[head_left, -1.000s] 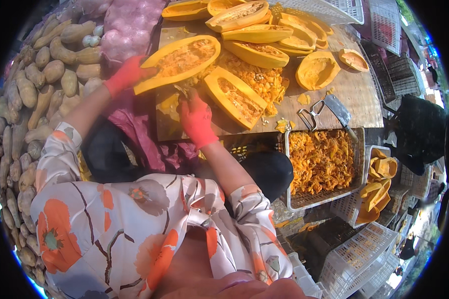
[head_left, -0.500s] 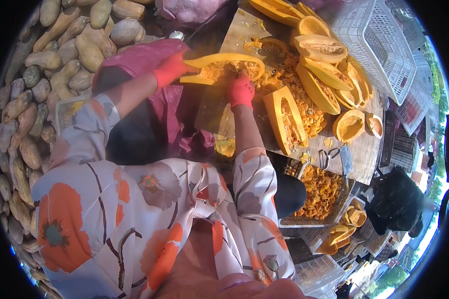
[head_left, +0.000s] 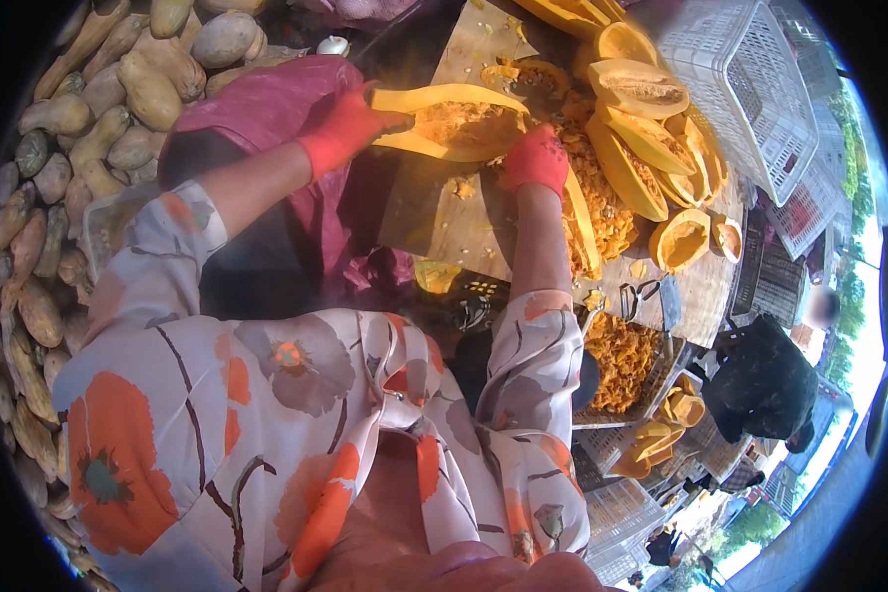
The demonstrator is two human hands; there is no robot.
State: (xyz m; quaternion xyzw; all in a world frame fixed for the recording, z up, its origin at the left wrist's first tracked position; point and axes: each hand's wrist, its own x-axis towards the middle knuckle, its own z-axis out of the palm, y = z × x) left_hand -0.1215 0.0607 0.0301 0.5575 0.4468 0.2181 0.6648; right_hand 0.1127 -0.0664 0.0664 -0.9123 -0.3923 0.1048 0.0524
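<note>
A hollowed orange squash half (head_left: 464, 123) is held over the wooden board (head_left: 444, 212), its cavity turned up with stringy pulp inside. My left hand (head_left: 350, 126), in a red glove, is closed on its left, narrower end. At the other end is my right hand (head_left: 538, 161), gloved in red too, its fingers curled shut; what they hold, if anything, is hidden. Just beyond that hand lies a heap of scraped pulp and seeds (head_left: 612, 227). Another squash half (head_left: 584, 237) is partly covered by my right hand and forearm.
Cut squash halves (head_left: 651, 138) are stacked at the board's far right, beside a white plastic crate (head_left: 760, 99). Scissors (head_left: 639, 296) and a flat blade (head_left: 670, 301) lie near its right edge. Below sits a crate of pulp (head_left: 622, 365). Whole squashes (head_left: 148, 89) cover the left; a person (head_left: 760, 380) is at right.
My right hand has moved from inside the cavity to the right, past the squash half's end toward the pulp heap. My left hand still grips the half.
</note>
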